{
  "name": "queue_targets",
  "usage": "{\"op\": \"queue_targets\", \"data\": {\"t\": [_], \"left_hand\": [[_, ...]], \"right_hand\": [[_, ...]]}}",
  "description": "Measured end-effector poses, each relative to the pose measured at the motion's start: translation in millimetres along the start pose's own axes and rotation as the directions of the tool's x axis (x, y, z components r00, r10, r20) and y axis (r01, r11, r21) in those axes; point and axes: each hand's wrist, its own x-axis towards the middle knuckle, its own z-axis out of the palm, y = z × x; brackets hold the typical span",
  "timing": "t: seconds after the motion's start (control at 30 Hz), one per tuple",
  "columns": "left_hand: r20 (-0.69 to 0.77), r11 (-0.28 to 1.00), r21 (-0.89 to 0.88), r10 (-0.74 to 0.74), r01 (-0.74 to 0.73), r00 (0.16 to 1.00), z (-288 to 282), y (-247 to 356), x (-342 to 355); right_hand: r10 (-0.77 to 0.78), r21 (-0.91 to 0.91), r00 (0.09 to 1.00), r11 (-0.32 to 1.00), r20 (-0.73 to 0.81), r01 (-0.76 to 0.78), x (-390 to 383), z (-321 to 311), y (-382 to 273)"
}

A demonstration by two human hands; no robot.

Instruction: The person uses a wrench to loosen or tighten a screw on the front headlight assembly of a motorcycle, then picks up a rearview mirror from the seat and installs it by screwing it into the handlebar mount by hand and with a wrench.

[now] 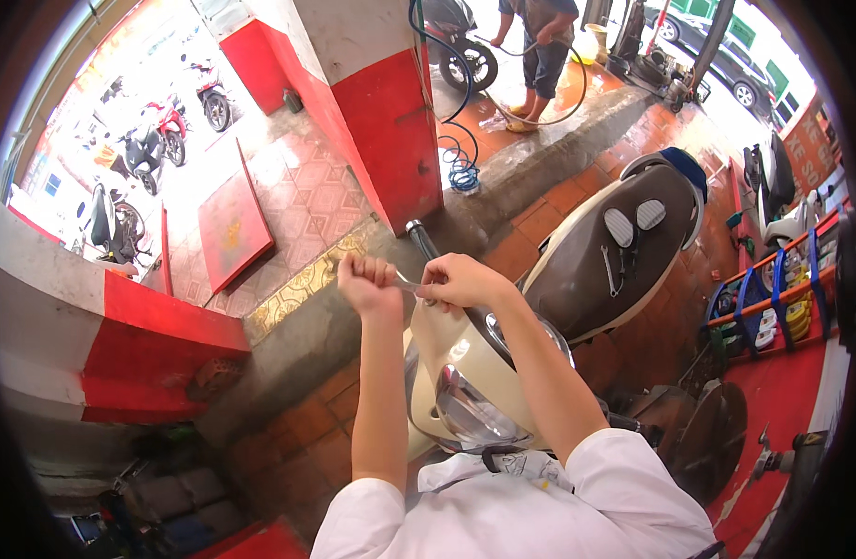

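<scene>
A cream scooter (446,345) stands below me, with its black handlebar grip (420,238) pointing away. My left hand (367,282) is closed round a slim silver metal piece (404,282), probably a tool or lever, just left of the handlebar. My right hand (456,281) rests over the handlebar's middle, fingers curled onto that same piece; its far end is hidden under them. On the brown seat (577,289) to the right lie two oval silver parts (619,227), a wrench (609,270) and another dark-handled tool.
A red-and-white pillar (381,140) and concrete step (502,182) lie ahead, with a coiled blue hose (463,177). Another person (540,56) holds a hose beside a motorbike. Parked scooters (143,154) and a red board (234,219) are left; an orange tool rack (773,298) is right.
</scene>
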Motion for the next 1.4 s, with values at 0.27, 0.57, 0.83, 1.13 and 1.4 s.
{"op": "queue_targets", "data": {"t": [0.27, 0.57, 0.83, 1.13, 1.4], "left_hand": [[-0.196, 0.907, -0.338, 0.193, -0.251, 0.961, -29, -15, -45], [0.017, 0.95, -0.014, -0.313, 0.313, 0.95, -16, -3, 28], [0.079, 0.987, 0.105, -0.127, 0.118, 0.989, 26, 8, 16], [-0.138, 0.89, -0.374, 0.224, -0.26, 0.965, -40, -21, -47], [0.087, 0.945, -0.126, -0.292, 0.302, 0.952, -29, -4, 23]], "right_hand": [[-0.01, -0.123, 1.0, 0.992, -0.002, 0.01, 0, 3, -1], [0.046, -0.153, 0.999, 0.987, -0.025, -0.05, -4, 5, -11], [0.034, 0.04, 0.999, 0.999, -0.012, -0.034, -4, -1, -7], [-0.029, -0.05, 1.0, 0.998, -0.003, 0.029, -2, 1, 2], [0.034, -0.124, 0.999, 0.992, 0.013, -0.032, -2, 4, -10]]}}
